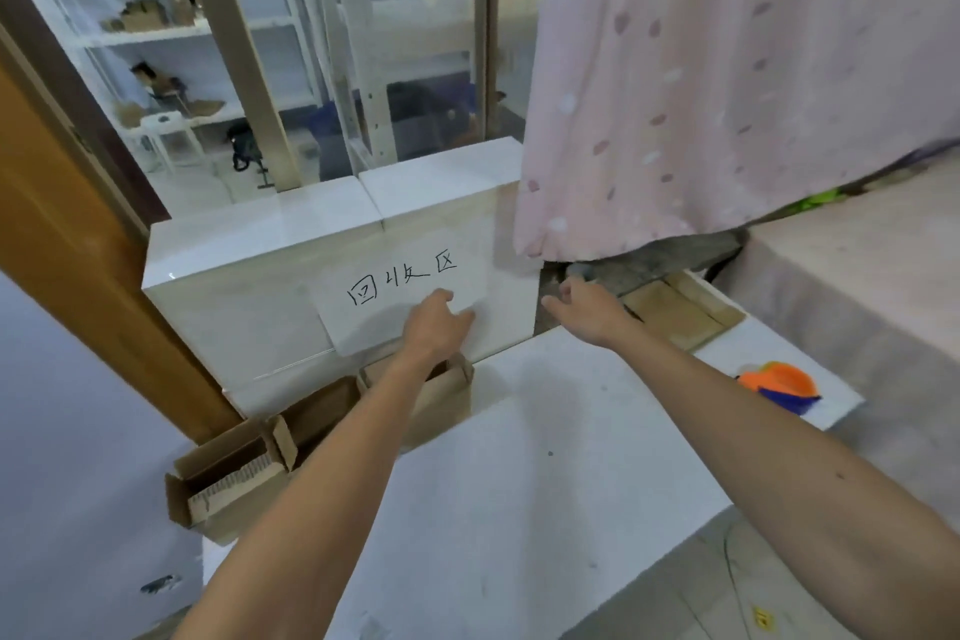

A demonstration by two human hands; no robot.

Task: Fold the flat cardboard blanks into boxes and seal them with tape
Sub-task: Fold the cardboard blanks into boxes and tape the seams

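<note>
– Where are the blanks (672, 314)?
– Flat, just past the desk's (519, 483) far right corner.
– And the hands?
– The right hand (584, 309) is near them, fingers loose, holding nothing. The left hand (436, 325) is over a box (453, 400). I can't tell about its fingers.

Both forearms are bare, like the left hand (434, 322) and right hand (582, 309). A small dark spot (840, 477) marks the right forearm.
</note>
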